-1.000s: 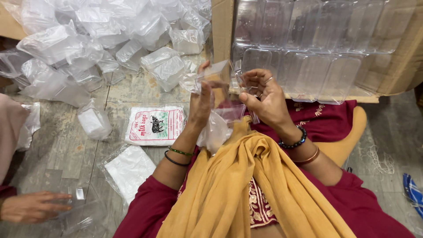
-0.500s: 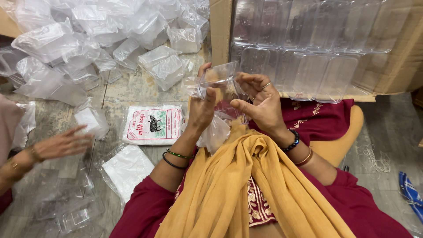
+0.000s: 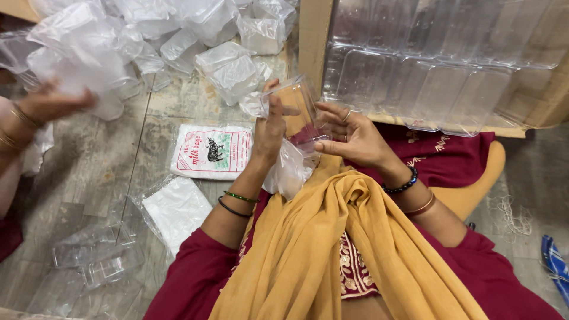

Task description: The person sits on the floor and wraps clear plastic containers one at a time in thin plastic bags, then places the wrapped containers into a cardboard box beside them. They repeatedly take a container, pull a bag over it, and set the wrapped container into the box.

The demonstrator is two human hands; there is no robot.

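Clear plastic container (image 3: 294,106), a small transparent box, sits between the person's two hands, raised above the lap and just in front of the open cardboard carton (image 3: 314,41). The left hand (image 3: 271,126) stands upright with its palm against the container's left side, fingers pressed to it. The right hand (image 3: 349,135) is spread fairly wide, its fingertips touching the container's right side and lower edge. A thin clear plastic bag (image 3: 288,169) hangs just below the container, down over the yellow scarf (image 3: 332,249).

Stacked clear trays (image 3: 427,65) fill the carton. On the floor (image 3: 95,172), a flat white printed packet of bags (image 3: 210,151) lies left of the left forearm, and a plain stack of white bags (image 3: 175,210) lies nearer the floor's near edge. Bagged containers (image 3: 178,35) are heaped toward the far edge. At the left edge, another person's hand (image 3: 50,102) touches one of those bags.
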